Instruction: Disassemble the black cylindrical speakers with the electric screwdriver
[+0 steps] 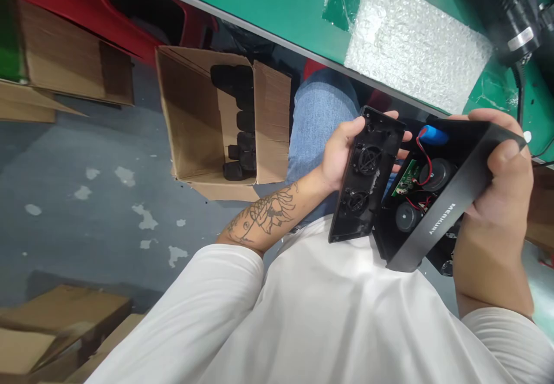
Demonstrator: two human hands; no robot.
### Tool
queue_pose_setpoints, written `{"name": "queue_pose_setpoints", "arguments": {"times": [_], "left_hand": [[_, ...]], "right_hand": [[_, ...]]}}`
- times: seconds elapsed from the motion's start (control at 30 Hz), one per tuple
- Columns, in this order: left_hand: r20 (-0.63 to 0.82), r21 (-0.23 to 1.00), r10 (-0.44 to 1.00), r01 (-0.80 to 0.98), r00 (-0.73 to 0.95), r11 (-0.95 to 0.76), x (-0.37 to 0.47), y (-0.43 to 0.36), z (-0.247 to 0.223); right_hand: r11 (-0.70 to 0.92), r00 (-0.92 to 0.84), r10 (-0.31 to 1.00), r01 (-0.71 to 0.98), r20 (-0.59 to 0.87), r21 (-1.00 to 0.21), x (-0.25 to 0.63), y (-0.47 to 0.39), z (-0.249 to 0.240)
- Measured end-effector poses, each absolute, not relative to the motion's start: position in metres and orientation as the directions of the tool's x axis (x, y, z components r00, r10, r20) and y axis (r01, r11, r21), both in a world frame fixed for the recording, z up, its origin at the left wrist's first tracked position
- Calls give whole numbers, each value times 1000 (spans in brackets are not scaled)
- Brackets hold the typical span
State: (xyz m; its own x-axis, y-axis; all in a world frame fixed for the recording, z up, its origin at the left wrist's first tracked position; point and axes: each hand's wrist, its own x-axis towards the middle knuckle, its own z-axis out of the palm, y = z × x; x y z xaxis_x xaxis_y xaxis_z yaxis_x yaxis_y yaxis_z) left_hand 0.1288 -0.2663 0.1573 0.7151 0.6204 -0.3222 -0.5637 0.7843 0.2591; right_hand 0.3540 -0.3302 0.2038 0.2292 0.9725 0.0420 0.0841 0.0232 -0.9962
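Observation:
My left hand [340, 153] is closed on a flat black speaker panel [362, 182], thumb on its near edge and fingers behind it. Two round grille openings show on the panel. My right hand [504, 176] grips an opened black speaker housing [459, 199] marked MERKURY, tilted, with its inside facing the panel. Inside it are two round speaker drivers [435, 175], a green circuit board [407, 179], red and black wires and a blue cylindrical battery [434, 135]. The panel and housing are held side by side, close at their lower ends; whether they touch there I cannot tell.
An open cardboard box [208, 118] with several black items stands left of my leg. Bubble wrap [415, 43] lies on the green table [268, 3]. A black tool with a cord [513, 32] is at the upper right. More cardboard boxes [69, 320] sit on the floor.

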Motion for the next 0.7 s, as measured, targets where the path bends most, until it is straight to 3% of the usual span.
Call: {"name": "queue_pose_setpoints", "arguments": {"times": [0.13,0.43,0.6,0.7], "left_hand": [[-341,218,557,-513,757,830,126,-264,156],[-231,474,620,-469,750,745,124,-271,149],[-208,506,630,-469,748,724,120,-272,151],[-224,502,629,-465,745,729,120,-272,153]], "right_hand": [[33,228,972,68,48,-997,361,-331,199],[-51,372,927,30,-36,-998,330,-344,224],[-150,349,930,85,-112,-985,338,-347,222],[-126,411,907,43,-97,-991,336,-347,220]]}}
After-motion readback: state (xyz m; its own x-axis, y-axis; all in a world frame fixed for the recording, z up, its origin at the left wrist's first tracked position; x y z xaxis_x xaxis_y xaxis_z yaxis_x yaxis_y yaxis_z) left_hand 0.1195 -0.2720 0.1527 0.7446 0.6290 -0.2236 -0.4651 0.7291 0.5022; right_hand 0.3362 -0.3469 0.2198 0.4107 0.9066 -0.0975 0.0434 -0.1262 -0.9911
